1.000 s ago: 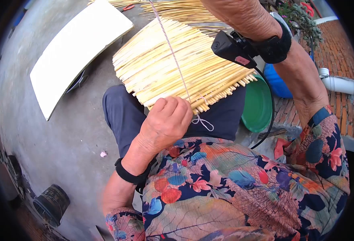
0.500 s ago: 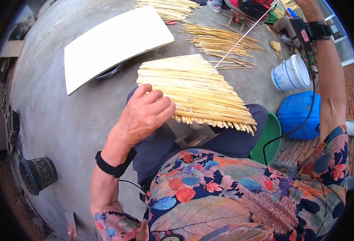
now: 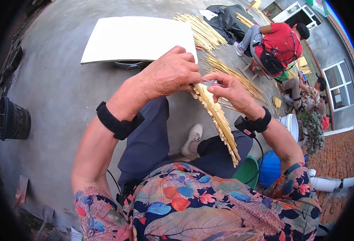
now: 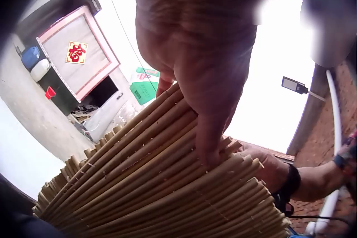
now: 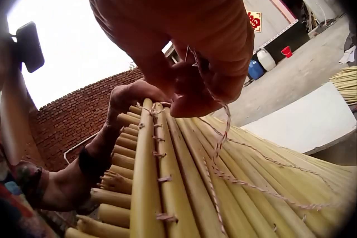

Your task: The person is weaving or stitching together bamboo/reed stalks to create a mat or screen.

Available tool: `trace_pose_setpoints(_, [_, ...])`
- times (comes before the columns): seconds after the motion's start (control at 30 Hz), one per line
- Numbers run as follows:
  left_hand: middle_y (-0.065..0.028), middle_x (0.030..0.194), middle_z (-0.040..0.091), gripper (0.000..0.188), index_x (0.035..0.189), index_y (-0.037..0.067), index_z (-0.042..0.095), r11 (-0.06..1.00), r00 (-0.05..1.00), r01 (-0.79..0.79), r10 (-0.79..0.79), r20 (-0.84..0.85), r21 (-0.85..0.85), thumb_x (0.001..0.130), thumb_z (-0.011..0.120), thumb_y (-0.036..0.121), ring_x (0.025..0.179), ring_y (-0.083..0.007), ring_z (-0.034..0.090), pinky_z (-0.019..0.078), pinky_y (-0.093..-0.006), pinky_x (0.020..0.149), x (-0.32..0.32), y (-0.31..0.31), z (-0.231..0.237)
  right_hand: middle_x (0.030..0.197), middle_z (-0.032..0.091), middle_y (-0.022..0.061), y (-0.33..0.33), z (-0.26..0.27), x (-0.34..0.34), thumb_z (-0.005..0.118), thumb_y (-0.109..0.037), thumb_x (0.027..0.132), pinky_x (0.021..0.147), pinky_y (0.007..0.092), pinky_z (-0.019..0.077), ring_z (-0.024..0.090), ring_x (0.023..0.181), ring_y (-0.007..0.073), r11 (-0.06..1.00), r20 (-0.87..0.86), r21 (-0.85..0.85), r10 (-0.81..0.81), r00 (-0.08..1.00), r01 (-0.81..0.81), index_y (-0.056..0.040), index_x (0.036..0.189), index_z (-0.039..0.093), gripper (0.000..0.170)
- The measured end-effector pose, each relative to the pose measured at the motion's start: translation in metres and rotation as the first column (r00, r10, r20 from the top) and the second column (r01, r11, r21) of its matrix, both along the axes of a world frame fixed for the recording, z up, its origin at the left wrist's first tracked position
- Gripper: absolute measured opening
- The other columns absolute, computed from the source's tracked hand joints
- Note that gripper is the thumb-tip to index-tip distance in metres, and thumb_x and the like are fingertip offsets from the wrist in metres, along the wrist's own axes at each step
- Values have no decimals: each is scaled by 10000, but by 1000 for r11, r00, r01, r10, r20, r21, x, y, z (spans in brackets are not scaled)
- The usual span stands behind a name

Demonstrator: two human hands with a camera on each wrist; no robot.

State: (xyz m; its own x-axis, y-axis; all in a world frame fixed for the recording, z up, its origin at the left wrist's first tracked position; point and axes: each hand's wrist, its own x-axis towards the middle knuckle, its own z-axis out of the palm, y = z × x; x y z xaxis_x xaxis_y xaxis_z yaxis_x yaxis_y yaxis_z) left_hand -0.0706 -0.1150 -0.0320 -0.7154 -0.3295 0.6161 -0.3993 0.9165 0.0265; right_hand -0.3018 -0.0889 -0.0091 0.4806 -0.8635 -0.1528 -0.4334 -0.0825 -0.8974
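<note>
The mat (image 3: 214, 114) is positioned above my lap, right of the white board (image 3: 140, 40). It is built of straight, pale yellow stalks laid side by side; cut ends project unevenly along its rim. My left hand (image 3: 165, 76) grips the mat's far left corner, thumb on one face. My right hand (image 3: 233, 92), just beside it, pinches the twine (image 5: 226, 123), a red-and-white twist trailing loosely over the stalks. Small stitches (image 5: 165, 217) of similar colour run along the rim.

In the head view, the mat's face is largely hidden by its steep tilt; its lower part is cut off in the left wrist view. My left fingers are partly concealed behind the stalks. A thin line between my hands is too fine to identify.

The green sign (image 4: 144, 87) is illegible. The yellow label (image 4: 76, 53) bears one large red character, apparently 福.
</note>
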Motion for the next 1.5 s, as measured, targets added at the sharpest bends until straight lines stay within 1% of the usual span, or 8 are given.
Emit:
trace_pose_setpoints(0.07, [18, 790, 603, 213, 801, 138, 617, 996, 998, 20, -24, 50, 85, 639, 748, 183, 886, -187, 555, 390, -341, 861, -8, -9, 6, 843, 608, 16, 0, -2, -6, 608, -156, 871, 584, 200, 480, 569, 632, 50, 983, 59, 158, -103, 993, 92, -5, 1104, 600, 278])
trace_pose_setpoints(0.33, [-2, 773, 586, 174, 740, 129, 596, 997, 997, 72, -72, 6, 10, 682, 694, 260, 881, -202, 546, 397, -352, 822, -23, -35, 18, 757, 602, -38, -23, -4, -28, 622, -178, 884, 594, 175, 453, 558, 657, 33, 983, 74, 127, -143, 987, 132, -56, 935, 617, 133])
trace_pose_setpoints(0.53, [10, 797, 579, 212, 753, 135, 590, 995, 997, 77, -78, -9, -68, 670, 701, 295, 886, -200, 535, 404, -356, 829, -18, -17, 11, 801, 627, 57, -13, 15, -14, 588, -152, 897, 563, 208, 489, 596, 651, 89, 955, 228, 223, -245, 942, 194, -20, 897, 585, 132])
trace_pose_setpoints(0.9, [10, 809, 561, 274, 769, 124, 584, 994, 999, -41, 39, -26, -96, 637, 747, 301, 957, -190, 531, 339, -430, 1019, -17, 6, 3, 674, 497, -9, -21, 20, -24, 577, -107, 899, 500, 208, 403, 470, 552, 67, 959, 217, 261, -173, 961, 114, -23, 907, 552, 88])
trace_pose_setpoints(1.1, [3, 803, 547, 296, 781, 120, 556, 988, 996, 4, -18, -90, -154, 629, 749, 286, 954, -193, 530, 330, -456, 1028, -21, 7, 2, 712, 561, 33, -19, 11, -11, 527, -123, 934, 795, 385, 541, 652, 834, 244, 952, 532, 207, -303, 791, 225, -28, 1054, 521, 153])
trace_pose_setpoints(1.27, [-20, 778, 533, 310, 797, 95, 539, 992, 990, 3, -21, -139, -127, 624, 745, 249, 932, -201, 544, 363, -463, 1009, -17, 27, 4, 696, 522, 1, -11, 21, 15, 522, -155, 946, 652, 311, 516, 574, 674, 149, 921, 716, 373, -363, 596, 113, -42, 1060, 509, 161])
trace_pose_setpoints(1.33, [-17, 756, 519, 306, 792, 90, 535, 993, 996, 2, -13, -85, -120, 609, 742, 222, 900, -200, 552, 383, -459, 992, -12, 38, 1, 687, 491, -17, -5, 22, 17, 520, -157, 948, 538, 239, 425, 457, 582, 84, 854, 694, 507, -324, 643, -117, -41, 1052, 509, 156])
trace_pose_setpoints(1.5, [0, 742, 504, 296, 778, 90, 546, 998, 995, -2, -5, -95, -68, 563, 723, 192, 816, -182, 548, 409, -449, 949, 5, 69, -10, 690, 407, -43, 21, 32, 38, 501, -177, 958, 495, 198, 338, 350, 550, 45, 819, 484, 565, -226, 845, -105, -33, 1031, 560, 172])
